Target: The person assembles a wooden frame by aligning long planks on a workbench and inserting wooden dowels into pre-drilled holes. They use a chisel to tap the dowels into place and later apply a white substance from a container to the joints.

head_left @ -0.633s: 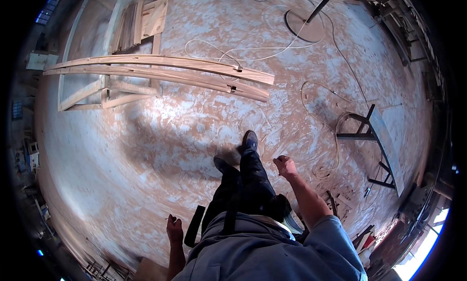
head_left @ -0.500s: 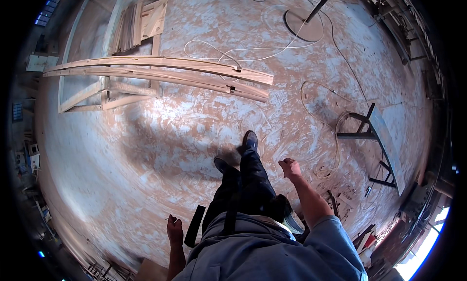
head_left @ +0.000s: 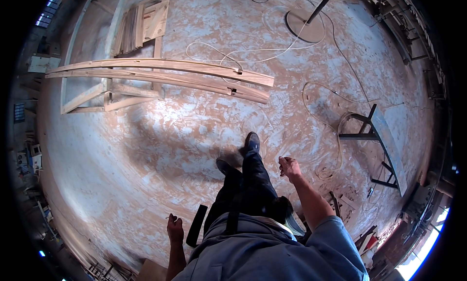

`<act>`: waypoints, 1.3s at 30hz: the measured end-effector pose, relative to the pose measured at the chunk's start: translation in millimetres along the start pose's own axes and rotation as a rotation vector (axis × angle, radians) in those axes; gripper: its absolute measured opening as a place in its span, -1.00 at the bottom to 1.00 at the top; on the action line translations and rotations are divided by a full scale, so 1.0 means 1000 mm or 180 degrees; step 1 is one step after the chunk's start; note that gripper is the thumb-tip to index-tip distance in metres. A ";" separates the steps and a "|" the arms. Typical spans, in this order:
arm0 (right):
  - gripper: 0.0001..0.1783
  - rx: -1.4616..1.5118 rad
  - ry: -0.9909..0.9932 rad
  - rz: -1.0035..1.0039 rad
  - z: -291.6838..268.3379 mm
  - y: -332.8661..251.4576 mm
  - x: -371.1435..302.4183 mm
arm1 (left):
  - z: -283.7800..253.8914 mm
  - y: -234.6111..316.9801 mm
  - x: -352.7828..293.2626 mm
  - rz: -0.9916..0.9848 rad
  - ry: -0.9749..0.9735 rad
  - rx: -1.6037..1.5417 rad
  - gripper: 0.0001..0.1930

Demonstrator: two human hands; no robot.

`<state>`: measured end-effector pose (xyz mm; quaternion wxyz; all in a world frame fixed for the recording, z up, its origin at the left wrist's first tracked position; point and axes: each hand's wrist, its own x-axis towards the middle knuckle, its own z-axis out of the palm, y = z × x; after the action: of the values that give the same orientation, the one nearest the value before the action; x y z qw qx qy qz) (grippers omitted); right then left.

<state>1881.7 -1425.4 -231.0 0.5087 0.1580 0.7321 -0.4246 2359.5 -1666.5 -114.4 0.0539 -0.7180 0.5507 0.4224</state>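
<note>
Seen from above, walking across a dusty workshop floor (head_left: 160, 183), reddish-brown with pale scuffed patches. Right hand (head_left: 290, 167) swung forward beside the right leg, grip loosely curled, nothing visibly in it. Left hand (head_left: 174, 228) hanging low at the near left, fingers half closed; a thin pale sliver at the fingertips, too small to tell what it is or whether it is held. Just right of that hand, a dark flat strap-like piece (head_left: 196, 225) hanging by the hip. Dark shoes (head_left: 252, 141) mid-stride, the right one ahead.

Farther off, left of centre, long curved wooden boards (head_left: 160, 72): pale, narrow, gently bowed, stacked lengthwise on a low wooden frame (head_left: 92, 93), right ends overhanging. More short planks (head_left: 141, 28) beyond them at far left. White cable (head_left: 253, 50) looping over the floor towards a round stand base (head_left: 304, 25) at far right. Dark metal trestle (head_left: 377, 135) at right, well apart from the right hand.
</note>
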 end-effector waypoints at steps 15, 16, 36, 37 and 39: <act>-0.66 -0.0172 0.0099 0.0232 -0.001 0.002 -0.001 | 0.002 -0.007 0.002 -0.0049 -0.0035 0.0059 -0.38; -0.69 -0.0142 0.0107 0.0228 -0.001 0.001 -0.002 | 0.003 -0.006 0.002 -0.0046 -0.0030 0.0050 -0.38; -0.71 -0.0045 0.0088 0.0269 0.002 0.001 -0.004 | 0.004 -0.015 0.001 0.0206 -0.0066 0.0310 -0.38; -0.71 -0.0059 0.0091 0.0262 0.002 0.001 -0.004 | 0.005 -0.013 0.000 0.0210 -0.0076 0.0342 -0.38; -0.71 -0.0074 0.0096 0.0260 0.001 0.002 -0.004 | 0.005 -0.009 -0.001 0.0218 -0.0094 0.0409 -0.38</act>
<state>1885.3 -1424.4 -228.7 0.5164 0.1883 0.7374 -0.3925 2364.5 -1659.9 -120.2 0.0936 -0.6874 0.6001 0.3983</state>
